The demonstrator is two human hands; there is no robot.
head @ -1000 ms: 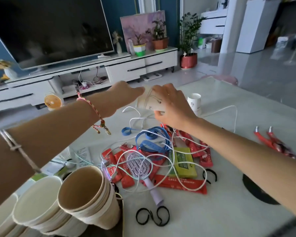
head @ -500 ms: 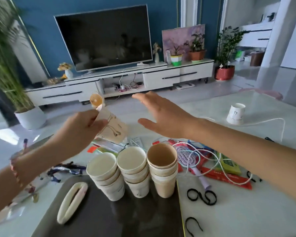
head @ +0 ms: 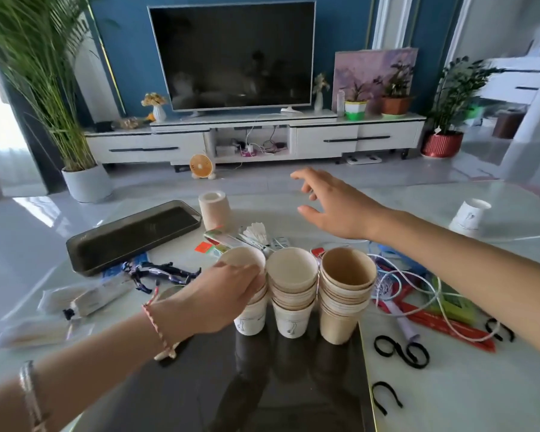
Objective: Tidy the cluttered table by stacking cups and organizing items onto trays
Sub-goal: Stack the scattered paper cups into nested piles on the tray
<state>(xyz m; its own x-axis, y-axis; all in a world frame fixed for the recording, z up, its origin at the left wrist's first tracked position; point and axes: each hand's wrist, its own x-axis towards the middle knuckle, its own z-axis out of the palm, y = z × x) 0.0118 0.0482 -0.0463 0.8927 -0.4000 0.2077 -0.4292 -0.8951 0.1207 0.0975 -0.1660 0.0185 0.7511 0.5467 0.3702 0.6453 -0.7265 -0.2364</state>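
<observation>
Left hand is curled round the top cup of the left stack, fingers on its wall just under the rim; my read is it's seating that cup. Right hand holds nothing, fingers spread and relaxed, hovering over the worktop beyond the stacks. Three stacks stand upright, side by side, touching or nearly so, at the far end of the near tray: left, middle stack, right stack. Loose cups not yet stacked: inverted cup just beside the far tray, and far cup, also upside down, well apart on the right. Handling, as a judgement: paper cups, near weightless, thin wall, will crush if squeezed mid-body. Take them by the stiffer rolled rim or the base ring with a light pinch. For the inverted ones, grip round the base end, flip, then drop straight into a stack; a tilted entry could jam or tip the column. Stacks are tall and light, so easy to knock over; steady one low down while seating. Cables lie just beside the right stack, and a snag there could pull it over.
</observation>
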